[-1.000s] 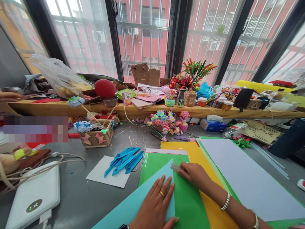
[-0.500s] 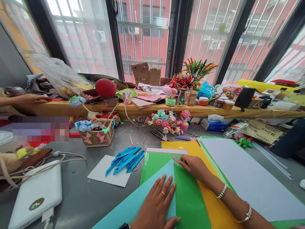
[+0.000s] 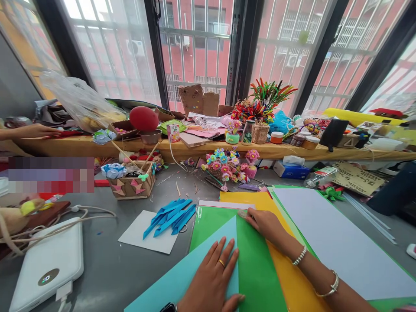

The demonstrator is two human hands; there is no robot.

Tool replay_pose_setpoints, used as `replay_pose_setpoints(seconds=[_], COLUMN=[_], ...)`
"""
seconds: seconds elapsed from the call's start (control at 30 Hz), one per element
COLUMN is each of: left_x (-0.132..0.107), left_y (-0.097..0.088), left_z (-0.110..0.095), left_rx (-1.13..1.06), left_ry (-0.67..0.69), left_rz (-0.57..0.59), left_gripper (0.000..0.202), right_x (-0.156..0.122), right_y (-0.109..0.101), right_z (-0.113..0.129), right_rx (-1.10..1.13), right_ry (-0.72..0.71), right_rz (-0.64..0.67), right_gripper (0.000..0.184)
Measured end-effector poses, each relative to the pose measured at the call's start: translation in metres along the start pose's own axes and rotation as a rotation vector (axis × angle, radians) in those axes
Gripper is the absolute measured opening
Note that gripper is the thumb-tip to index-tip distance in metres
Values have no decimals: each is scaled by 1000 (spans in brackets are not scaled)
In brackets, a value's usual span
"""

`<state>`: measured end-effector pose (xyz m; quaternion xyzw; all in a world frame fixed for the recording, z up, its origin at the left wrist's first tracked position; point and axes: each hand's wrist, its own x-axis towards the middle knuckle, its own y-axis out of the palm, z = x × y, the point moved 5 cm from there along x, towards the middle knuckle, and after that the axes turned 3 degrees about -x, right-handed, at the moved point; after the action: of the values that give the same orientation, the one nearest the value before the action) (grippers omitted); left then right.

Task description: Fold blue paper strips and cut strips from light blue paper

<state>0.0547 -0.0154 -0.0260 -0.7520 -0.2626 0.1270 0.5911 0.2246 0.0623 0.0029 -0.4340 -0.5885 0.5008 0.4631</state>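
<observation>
My left hand [image 3: 212,277] lies flat with fingers spread on a light blue paper sheet [image 3: 182,277], pressing it down onto a green sheet [image 3: 256,268]. My right hand [image 3: 264,223] rests further up on the green sheet, fingers pinched on a small grey ruler-like piece [image 3: 242,213] at the blue sheet's upper corner. A yellow sheet [image 3: 269,208] lies under the green one, and a large white sheet [image 3: 341,242] lies to the right.
Blue folded paper strips [image 3: 170,216] lie on a white card to the left. A white power bank [image 3: 45,266] with cable sits near left. A cardboard basket [image 3: 131,184], paper flowers [image 3: 224,167] and a cluttered wooden shelf [image 3: 195,149] stand behind. Another person's hand [image 3: 32,130] rests far left.
My right hand has slid the small grey piece up along the blue sheet's edge to its upper corner. The other person's hand at far left reached in onto the shelf.
</observation>
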Motion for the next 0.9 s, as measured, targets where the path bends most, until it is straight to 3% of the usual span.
replay_pose_setpoints(seconds=[0.1, 0.3, 0.6, 0.8, 0.9], left_x=[-1, -1, 2, 1, 1], left_y=[-1, 0, 4, 4, 4], left_z=[0, 0, 3, 4, 4], left_rx=[-5, 1, 31, 33, 32], left_ry=[5, 5, 3, 3, -5], left_rz=[-29, -9, 34, 20, 10], left_gripper=[71, 72, 73, 73, 75], right_x=[-2, -6, 4, -11, -9], right_y=[-2, 3, 1, 0, 2], right_z=[3, 27, 5, 39, 38], right_rx=[0, 4, -68, -63, -91], right_ry=[15, -94, -42, -167, -177], right_rz=[-25, -25, -70, -111, -129], right_gripper=[19, 16, 17, 18, 16])
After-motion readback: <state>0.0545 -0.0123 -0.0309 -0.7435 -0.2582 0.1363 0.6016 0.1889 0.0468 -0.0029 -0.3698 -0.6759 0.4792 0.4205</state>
